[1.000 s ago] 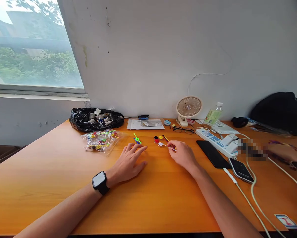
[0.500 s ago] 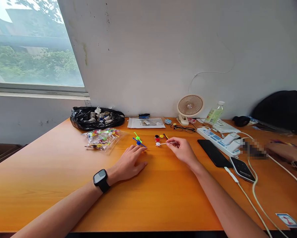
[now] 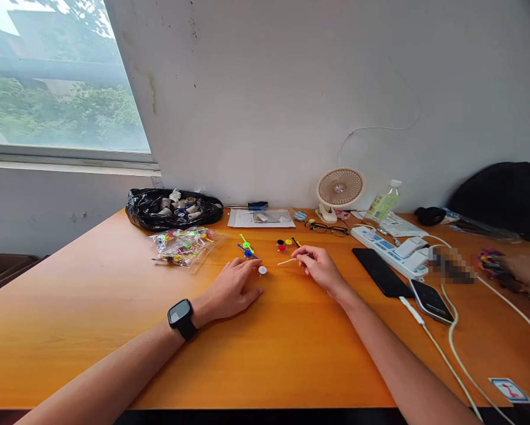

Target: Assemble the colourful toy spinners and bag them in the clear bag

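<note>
My right hand [image 3: 320, 268] pinches a thin white stick [image 3: 286, 261], its free end pointing left just above or on the table. My left hand [image 3: 234, 288] lies palm down with fingers stretched, holding nothing. Close to its index fingertip is a small white round piece [image 3: 262, 270], apart from the stick. Just beyond my left fingers lie a blue piece with a stick [image 3: 248, 254] and a bright green one [image 3: 246, 244]. Between the hands, farther back, are small red [image 3: 281, 248], black [image 3: 280, 242] and yellow [image 3: 288, 242] round pieces. A dark stick [image 3: 295, 242] lies beside them.
A clear bag of colourful pieces [image 3: 183, 248] and a black plastic bag [image 3: 141, 209] are at the left. Behind are papers [image 3: 236, 218], glasses [image 3: 329, 229] and a fan [image 3: 340, 188]. Rightward lie phones [image 3: 377, 273], a power strip [image 3: 389, 254], cables and another person's hand [image 3: 524, 268].
The white round piece has moved left and nearer, from the stick's tip to beside my left index finger. The stick in my right hand now tilts downward. The other person's hand shifted.
</note>
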`<state>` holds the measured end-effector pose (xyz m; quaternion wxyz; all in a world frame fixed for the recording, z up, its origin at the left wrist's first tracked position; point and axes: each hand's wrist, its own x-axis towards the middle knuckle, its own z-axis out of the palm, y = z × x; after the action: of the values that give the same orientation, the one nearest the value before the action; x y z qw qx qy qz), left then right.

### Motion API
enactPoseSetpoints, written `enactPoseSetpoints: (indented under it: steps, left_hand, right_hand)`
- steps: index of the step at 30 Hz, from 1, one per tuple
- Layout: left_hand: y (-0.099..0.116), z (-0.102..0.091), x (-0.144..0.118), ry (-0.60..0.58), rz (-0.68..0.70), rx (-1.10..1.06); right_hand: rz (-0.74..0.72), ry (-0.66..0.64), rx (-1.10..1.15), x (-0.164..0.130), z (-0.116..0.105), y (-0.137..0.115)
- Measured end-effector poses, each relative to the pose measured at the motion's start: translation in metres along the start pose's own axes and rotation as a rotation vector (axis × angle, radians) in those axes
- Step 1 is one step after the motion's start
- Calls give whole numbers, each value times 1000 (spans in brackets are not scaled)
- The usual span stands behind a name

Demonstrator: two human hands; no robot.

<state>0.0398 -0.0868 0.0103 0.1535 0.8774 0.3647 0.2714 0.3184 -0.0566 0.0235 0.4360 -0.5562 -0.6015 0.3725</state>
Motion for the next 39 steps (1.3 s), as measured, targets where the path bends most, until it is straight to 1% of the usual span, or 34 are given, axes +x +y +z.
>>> enactPoseSetpoints:
  steps: [3, 5, 6, 10, 12, 15, 19, 21, 24, 31, 35, 37, 39]
  left_hand:
    - [3, -1, 0, -20, 65, -46]
    - [5, -2, 1, -22, 84, -81]
    - [6, -3, 1, -10, 78, -91]
    - [7, -2, 0, 91, 13, -121]
    - [7, 0, 0, 133, -6, -154]
    - [7, 2, 1, 134, -13, -187]
    - [7, 4, 3, 42, 26, -134]
    - [6, 6, 4, 19, 50, -106]
    - [4, 8, 5, 20, 71, -91]
    - [4, 12, 6, 46, 34, -143]
    - [6, 10, 4, 41, 37, -194]
    - [7, 8, 3, 14, 42, -204]
    - [9, 6, 1, -8, 49, -199]
  right_hand:
    - [11, -21, 77, -2, 0, -4]
    - [22, -67, 140, -6, 0, -9]
    - [33, -109, 171, -8, 0, -11]
    - [85, -349, 261, -18, 5, -15]
    - [105, -400, 288, -22, 13, -14]
    - [125, -406, 289, -25, 29, -11]
    - [152, -338, 201, -26, 45, -7]
    - [135, -298, 159, -25, 47, -6]
    - [90, -276, 121, -25, 47, -5]
    - [120, -260, 212, -24, 47, -1]
    - [79, -333, 115, -27, 46, -4]
    - [97, -417, 89, -32, 43, -8]
    - [153, -518, 93, -37, 39, -14]
